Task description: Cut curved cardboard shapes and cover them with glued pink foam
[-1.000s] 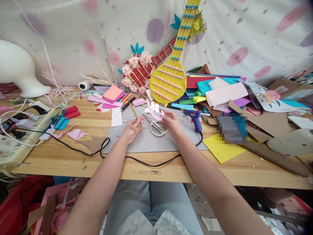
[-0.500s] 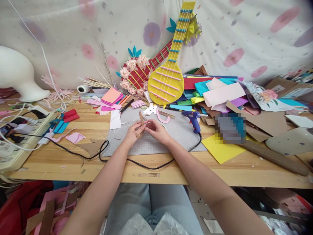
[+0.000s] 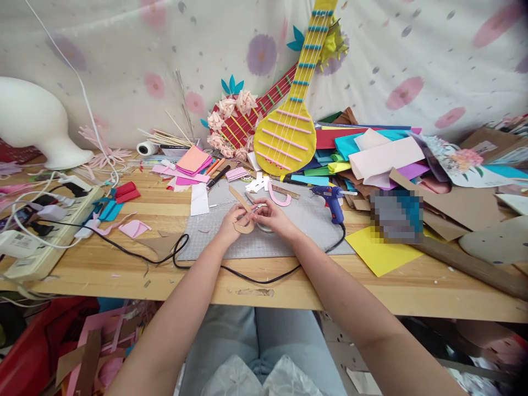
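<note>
Over the grey cutting mat [image 3: 206, 242] I hold a brown cardboard cutout [image 3: 244, 226], a flat strip that bends into a rounded hook at its lower end. My left hand [image 3: 231, 225] is closed on its left side, and the strip slants up and left above the fingers. My right hand [image 3: 277, 218] pinches at its right edge; a small pale bit shows at those fingertips, too small to name. Just under the right fingers lies a ring-shaped thing, partly hidden. Beyond the hands a pink curved foam piece [image 3: 280, 197] rests on the mat.
A blue glue gun [image 3: 332, 202] lies at the mat's right, its black cord looping across the front. Yellow [image 3: 284, 135] and red [image 3: 235, 124] craft lutes lean at the back. Foam sheets [image 3: 383, 159] pile up right; a power strip [image 3: 53, 236] is at left.
The cardboard cutout has turned so its flat hooked face shows, where before it was seen nearly edge-on. My right fingers have shifted on its edge. The view has moved slightly.
</note>
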Demonstrator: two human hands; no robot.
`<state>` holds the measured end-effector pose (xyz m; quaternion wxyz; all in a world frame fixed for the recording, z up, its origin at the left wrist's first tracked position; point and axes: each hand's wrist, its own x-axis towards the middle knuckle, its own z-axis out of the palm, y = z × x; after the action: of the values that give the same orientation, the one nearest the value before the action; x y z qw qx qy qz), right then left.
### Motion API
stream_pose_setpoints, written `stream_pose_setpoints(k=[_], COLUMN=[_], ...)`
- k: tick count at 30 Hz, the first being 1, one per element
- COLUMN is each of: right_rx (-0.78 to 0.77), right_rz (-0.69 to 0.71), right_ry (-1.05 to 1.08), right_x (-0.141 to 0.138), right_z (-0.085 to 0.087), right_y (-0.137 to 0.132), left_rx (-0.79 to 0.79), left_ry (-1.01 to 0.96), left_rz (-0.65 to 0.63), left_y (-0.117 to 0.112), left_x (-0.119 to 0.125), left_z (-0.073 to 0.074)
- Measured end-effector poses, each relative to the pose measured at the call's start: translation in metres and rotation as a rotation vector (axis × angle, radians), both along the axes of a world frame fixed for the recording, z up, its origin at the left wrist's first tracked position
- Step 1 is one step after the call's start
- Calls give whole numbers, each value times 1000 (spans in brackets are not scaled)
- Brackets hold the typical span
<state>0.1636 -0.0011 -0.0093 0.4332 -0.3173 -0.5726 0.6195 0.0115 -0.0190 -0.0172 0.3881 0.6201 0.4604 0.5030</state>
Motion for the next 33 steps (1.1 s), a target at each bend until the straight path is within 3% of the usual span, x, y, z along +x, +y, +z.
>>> stream_pose_setpoints(k=[4,11,15,21,25,33], right_rx=[-44,-32,66,61,13,42], right_rz=[-23,-278,-380,-354,-293,-332], right_ry=[30,-64,-226,-281,-238,-264], right_x=[2,5,8,8,7,8], right_z=[2,-8,-17,-14,-11,-16], right_y=[0,10,14,9,7,9], left_rx=[36,-38,-105,-137,-42,-12], left_ry=[36,184,198,275,295,358], left_rz=[28,340,414,477,528,500], left_y=[4,5,3,3,5,4], left_x=[-4,-18,-20,-21,-24,-21], left_z=[-6,-1,2,2,-2,2])
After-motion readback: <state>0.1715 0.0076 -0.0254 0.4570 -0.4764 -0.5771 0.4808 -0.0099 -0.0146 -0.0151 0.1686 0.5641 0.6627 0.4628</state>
